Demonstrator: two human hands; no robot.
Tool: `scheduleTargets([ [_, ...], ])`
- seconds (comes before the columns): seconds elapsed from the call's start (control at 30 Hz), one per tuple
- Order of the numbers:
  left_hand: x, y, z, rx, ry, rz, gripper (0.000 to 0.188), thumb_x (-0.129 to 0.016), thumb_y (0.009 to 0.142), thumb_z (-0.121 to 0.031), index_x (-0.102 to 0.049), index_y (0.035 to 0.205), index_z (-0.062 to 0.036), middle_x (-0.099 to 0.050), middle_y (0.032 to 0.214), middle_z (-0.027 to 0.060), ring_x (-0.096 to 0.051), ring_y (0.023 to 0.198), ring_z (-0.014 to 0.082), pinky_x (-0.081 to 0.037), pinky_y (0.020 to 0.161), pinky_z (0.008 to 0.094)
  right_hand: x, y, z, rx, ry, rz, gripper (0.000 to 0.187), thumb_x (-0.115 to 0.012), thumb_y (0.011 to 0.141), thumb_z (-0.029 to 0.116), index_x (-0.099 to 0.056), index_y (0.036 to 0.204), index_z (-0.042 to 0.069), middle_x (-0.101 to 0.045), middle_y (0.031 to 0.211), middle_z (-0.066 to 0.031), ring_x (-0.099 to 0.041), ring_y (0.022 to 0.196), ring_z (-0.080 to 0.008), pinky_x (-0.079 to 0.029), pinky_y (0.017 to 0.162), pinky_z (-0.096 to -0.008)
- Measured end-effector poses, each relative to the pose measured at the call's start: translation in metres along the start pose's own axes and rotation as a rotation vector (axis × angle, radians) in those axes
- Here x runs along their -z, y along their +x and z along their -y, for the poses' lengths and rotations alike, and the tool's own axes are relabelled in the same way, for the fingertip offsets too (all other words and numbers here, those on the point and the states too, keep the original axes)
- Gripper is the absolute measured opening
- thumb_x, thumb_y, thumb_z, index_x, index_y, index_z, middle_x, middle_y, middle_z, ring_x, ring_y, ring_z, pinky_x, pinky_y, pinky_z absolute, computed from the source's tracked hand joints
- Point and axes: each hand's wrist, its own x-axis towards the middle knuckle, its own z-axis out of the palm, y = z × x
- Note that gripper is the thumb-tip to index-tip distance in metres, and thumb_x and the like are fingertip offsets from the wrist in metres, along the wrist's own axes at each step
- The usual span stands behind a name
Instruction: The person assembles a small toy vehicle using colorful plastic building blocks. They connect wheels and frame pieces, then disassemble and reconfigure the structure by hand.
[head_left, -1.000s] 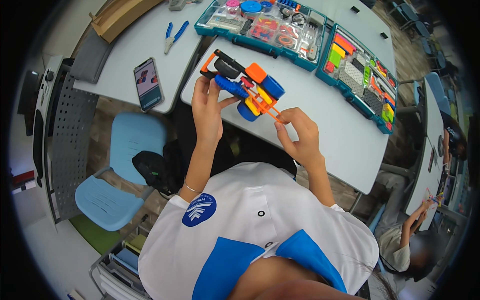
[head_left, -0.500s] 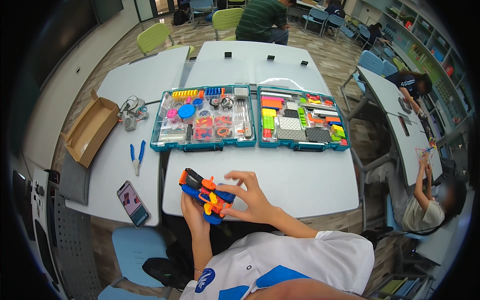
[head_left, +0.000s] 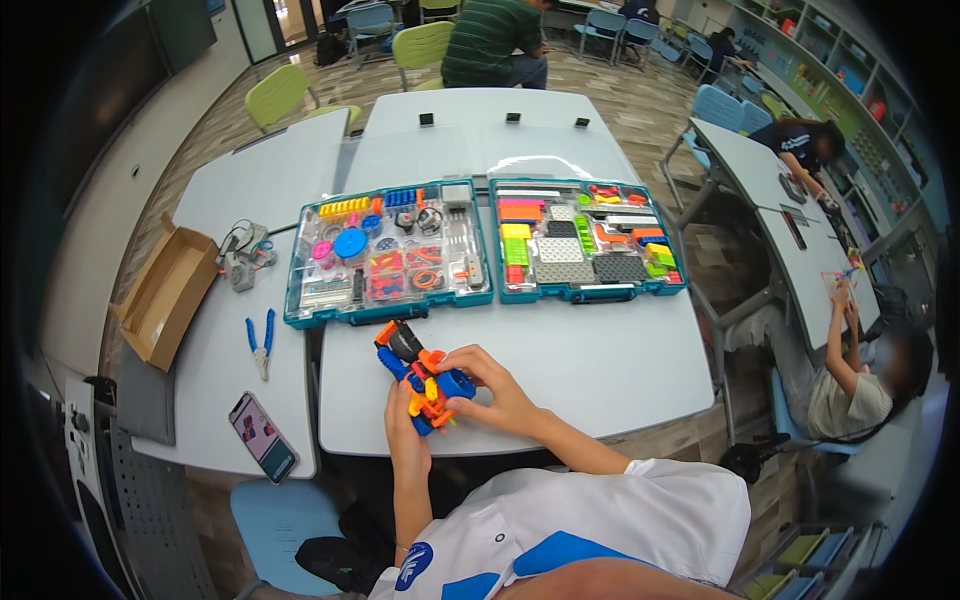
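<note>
- The left hand cupped the orange-and-blue brick model from below, fingers closed on it.
- The right hand gripped the model's right side, fingertips pinched on what seemed a blue piece; the view was too small to be sure.
- The model sat just above the near edge of the grey table.
- Two open teal parts cases lay side by side toward the table's far edge.
- Blue pliers, a phone and a cardboard box lay on the neighbouring table to the left.
</note>
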Motion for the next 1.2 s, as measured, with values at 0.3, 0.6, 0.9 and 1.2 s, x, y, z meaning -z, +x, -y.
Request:
scheduleTargets([
  [0.3, -0.005, -0.005, -0.006, -0.048, 0.058, -0.057, 0.038, -0.044, 0.104, -0.035, -0.055, 0.121, -0.0033, -0.064, 0.090, 0.0049, -0.063, 0.069, 0.0094, -0.043, 0.043, 0.0214, -0.001, 0.000, 0.009, -0.112, 0.092, 0.018, 0.051, -0.076, 0.085, 0.023, -0.058, 0.131, 0.008, -0.050, 0.127, -0.0093, -0.051, 0.110, -0.0211, -0.046, 0.092, -0.0349],
  [0.6, -0.004, -0.004, 0.000, -0.116, 0.122, -0.171, 0.031, -0.049, 0.103, -0.033, -0.056, 0.117, -0.0058, -0.062, 0.087, 0.0033, -0.060, 0.063, 0.0094, -0.043, 0.041, 0.0233, -0.017, -0.003, 0.004, 0.232, -0.284, -0.117, 0.046, -0.085, 0.074, 0.021, -0.065, 0.114, 0.009, -0.057, 0.115, -0.0107, -0.051, 0.111, -0.0291, -0.044, 0.094, -0.0402],
  [0.9, -0.006, -0.012, 0.005, -0.149, 0.209, -0.189, 0.041, -0.051, 0.103, -0.029, -0.048, 0.134, -0.0014, -0.062, 0.098, 0.0063, -0.060, 0.072, 0.0083, -0.046, 0.048, 0.0221, -0.027, -0.010, 0.015, 0.243, -0.408, -0.243, 0.027, -0.079, 0.074, 0.011, -0.062, 0.095, 0.008, -0.056, 0.123, -0.0093, -0.047, 0.117, -0.0323, -0.039, 0.099, -0.0418],
  [1.2, 0.006, -0.005, 0.008, -0.177, 0.283, -0.256, 0.040, -0.048, 0.104, -0.027, -0.047, 0.134, -0.0012, -0.063, 0.106, 0.0082, -0.064, 0.079, 0.0111, -0.050, 0.051, 0.0236, -0.026, -0.021, 0.025, 0.108, -0.527, -0.274, 0.019, -0.076, 0.074, 0.009, -0.062, 0.086, 0.012, -0.055, 0.130, -0.0075, -0.038, 0.128, -0.0334, -0.027, 0.105, -0.0470],
])
